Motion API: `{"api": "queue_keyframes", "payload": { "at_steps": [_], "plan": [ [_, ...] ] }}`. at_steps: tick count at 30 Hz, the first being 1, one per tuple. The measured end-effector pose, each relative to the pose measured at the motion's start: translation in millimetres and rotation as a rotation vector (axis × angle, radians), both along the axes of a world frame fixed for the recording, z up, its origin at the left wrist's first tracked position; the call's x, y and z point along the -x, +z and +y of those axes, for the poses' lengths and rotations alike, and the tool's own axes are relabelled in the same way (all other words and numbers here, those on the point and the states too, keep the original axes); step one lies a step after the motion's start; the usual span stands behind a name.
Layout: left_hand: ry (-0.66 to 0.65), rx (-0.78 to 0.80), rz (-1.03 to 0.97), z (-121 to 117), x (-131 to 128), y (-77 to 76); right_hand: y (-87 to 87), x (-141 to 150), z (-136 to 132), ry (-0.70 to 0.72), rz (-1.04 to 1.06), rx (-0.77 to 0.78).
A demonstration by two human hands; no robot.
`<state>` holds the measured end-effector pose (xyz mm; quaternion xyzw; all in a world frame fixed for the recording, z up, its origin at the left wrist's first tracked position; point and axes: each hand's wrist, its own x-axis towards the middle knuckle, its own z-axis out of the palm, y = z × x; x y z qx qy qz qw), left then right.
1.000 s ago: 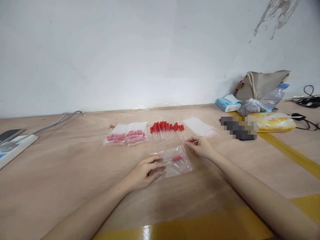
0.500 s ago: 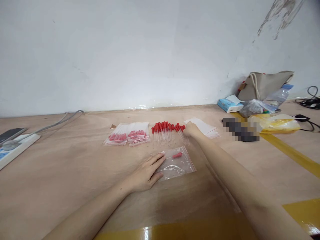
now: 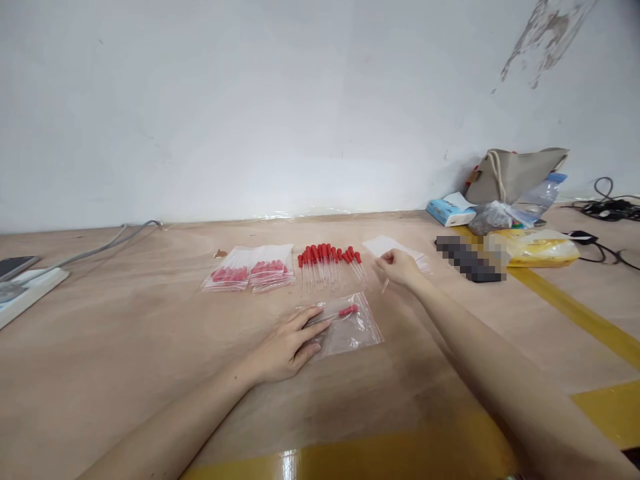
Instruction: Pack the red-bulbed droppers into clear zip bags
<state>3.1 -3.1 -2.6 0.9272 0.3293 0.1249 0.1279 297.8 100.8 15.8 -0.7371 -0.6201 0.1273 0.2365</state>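
My left hand lies flat with fingers spread over the left side of a clear zip bag. Inside that bag is a dropper with a red bulb. Slightly right of the loose droppers, my right hand is closed in a pinch; a thin clear dropper tube pokes out below it, its bulb hidden by the fingers. The loose red-bulbed droppers lie in a row behind the bag. Behind my right hand is a stack of flat whitish bags.
Two piles of bags with red-bulbed droppers lie at left centre. A power strip and a phone sit far left. To the right are a blue box, a yellow pack, a canvas bag and black cables.
My right hand has come away from the right end of the dropper row, moving right and slightly nearer, with a dropper in its fingers. My left hand stays on the bag.
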Motion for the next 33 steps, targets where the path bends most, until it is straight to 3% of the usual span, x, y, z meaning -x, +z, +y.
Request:
{"api": "queue_keyframes", "payload": {
  "at_steps": [9, 13, 18, 22, 24, 29, 33],
  "plan": [
    [-0.006, -0.028, -0.017, -0.6, -0.1, -1.8, -19.3, 5.3, -1.8, 0.027, -0.113, 0.004],
    [-0.008, -0.017, -0.021, 0.0, 0.0, -1.6, -18.5, 3.6, -7.9, -0.041, -0.132, -0.043],
    [-0.005, -0.017, -0.010, 0.0, -0.1, -1.5, -14.3, 12.5, -5.8, -0.115, -0.014, 0.089],
    [-0.004, -0.015, -0.001, -0.4, -0.2, -1.9, -8.0, 15.2, -9.2, -0.083, 0.017, 0.061],
    [-0.004, -0.019, -0.004, -0.2, -0.2, -2.3, -5.9, 13.3, -17.1, -0.025, 0.134, 0.026],
    [-0.007, -0.018, -0.018, 0.1, 0.0, -3.8, -14.1, 11.9, -45.6, 0.061, 0.791, -0.070],
    [-0.004, -0.013, -0.012, -0.3, -0.2, -3.2, -25.3, 19.3, -61.5, 0.060, 1.034, -0.149]
  ]
}}
